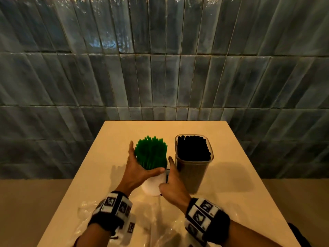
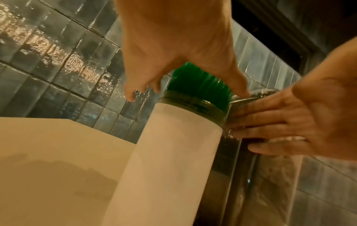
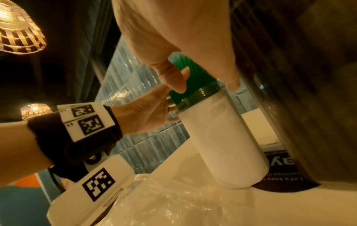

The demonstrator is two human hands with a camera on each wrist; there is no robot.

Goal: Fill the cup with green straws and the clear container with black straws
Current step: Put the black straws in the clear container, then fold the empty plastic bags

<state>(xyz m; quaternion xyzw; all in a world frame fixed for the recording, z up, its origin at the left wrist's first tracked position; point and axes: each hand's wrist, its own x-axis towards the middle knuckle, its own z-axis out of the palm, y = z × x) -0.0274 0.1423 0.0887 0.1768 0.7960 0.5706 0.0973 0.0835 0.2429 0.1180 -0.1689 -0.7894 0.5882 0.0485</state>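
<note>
A white cup [image 1: 153, 184] [image 2: 173, 152] [image 3: 222, 137] stands mid-table, packed with upright green straws [image 1: 151, 152] [image 2: 193, 82] [image 3: 197, 76]. My left hand [image 1: 140, 163] [image 2: 187, 91] wraps the straw bundle just above the rim, fingers up its left side and thumb across the front. My right hand [image 1: 168, 173] [image 3: 204, 87] lies against the cup's right side with straight fingers, squeezed between the cup and the clear container [image 1: 194, 173] [image 2: 241, 168]. That container is full of black straws [image 1: 194, 148].
Crumpled clear plastic wrap [image 1: 160, 225] [image 3: 173, 198] lies on the cream table [image 1: 231, 175] near its front edge, under my wrists. A blue-grey tiled wall [image 1: 160, 77] rises right behind the table. A dark printed label [image 3: 280, 175] lies under the container.
</note>
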